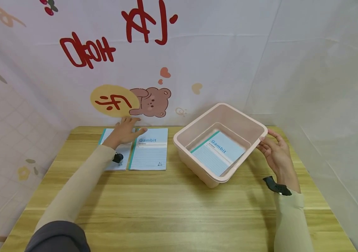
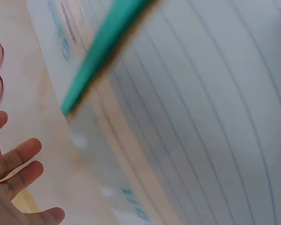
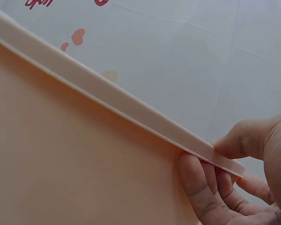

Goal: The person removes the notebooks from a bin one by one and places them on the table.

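In the head view, a pale pink plastic basin (image 1: 186,154) stands turned at an angle on the table, with a notebook marked "Gambit" (image 1: 219,150) lying inside it. My right hand (image 1: 276,152) grips the basin's right corner; the right wrist view shows thumb above the rim (image 3: 131,110) and fingers beneath. Two more notebooks lie side by side at the back left. Over the left notebook (image 1: 126,150) my left hand (image 1: 123,132) is spread, its thumb reaching over the top of the right notebook (image 1: 148,150). Whether that hand touches paper cannot be told.
The wooden table (image 1: 166,210) runs back to a white wall cloth (image 1: 223,63) printed with red characters and a bear (image 1: 153,102). More pale cloth hangs on both sides. A black strap circles each wrist.
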### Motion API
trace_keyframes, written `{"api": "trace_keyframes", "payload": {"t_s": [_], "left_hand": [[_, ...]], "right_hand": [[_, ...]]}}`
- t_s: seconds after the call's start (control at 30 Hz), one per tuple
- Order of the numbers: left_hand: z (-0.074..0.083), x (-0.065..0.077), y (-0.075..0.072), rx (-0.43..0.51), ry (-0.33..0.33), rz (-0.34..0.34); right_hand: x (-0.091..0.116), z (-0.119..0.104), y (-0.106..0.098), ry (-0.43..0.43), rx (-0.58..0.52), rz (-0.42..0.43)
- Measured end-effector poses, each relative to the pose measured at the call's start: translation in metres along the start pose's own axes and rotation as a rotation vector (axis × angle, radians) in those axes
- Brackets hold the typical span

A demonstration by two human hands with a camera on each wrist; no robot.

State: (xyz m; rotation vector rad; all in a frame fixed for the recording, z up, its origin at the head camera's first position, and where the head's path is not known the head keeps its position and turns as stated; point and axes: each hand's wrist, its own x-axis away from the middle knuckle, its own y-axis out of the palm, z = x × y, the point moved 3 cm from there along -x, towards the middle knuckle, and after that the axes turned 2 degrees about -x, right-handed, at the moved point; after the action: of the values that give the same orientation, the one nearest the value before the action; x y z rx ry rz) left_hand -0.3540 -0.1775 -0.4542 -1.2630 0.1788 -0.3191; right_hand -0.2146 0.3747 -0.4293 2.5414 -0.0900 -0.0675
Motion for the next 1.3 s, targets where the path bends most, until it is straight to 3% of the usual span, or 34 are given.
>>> {"api": "trace_keyframes", "payload": {"t_s": [0.43,0.73,0.9,1.3], "left_hand": [[0.059,-0.001,-0.007,0.026,0.109,0.029],[0.089,-0.008,-0.010,0.099,0.188,0.049],[0.110,-0.011,-0.016,0.117,0.242,0.059],[0.159,-0.018,-0.035,0.119,0.296,0.023]], "right_hand": [[0.001,-0.002,0.000,0.000,0.008,0.002],[0.001,-0.002,0.002,-0.002,0.001,0.000],[0.001,-0.001,0.002,0.001,0.003,0.000],[0.000,-0.001,0.001,-0.001,-0.015,-0.011]]}}
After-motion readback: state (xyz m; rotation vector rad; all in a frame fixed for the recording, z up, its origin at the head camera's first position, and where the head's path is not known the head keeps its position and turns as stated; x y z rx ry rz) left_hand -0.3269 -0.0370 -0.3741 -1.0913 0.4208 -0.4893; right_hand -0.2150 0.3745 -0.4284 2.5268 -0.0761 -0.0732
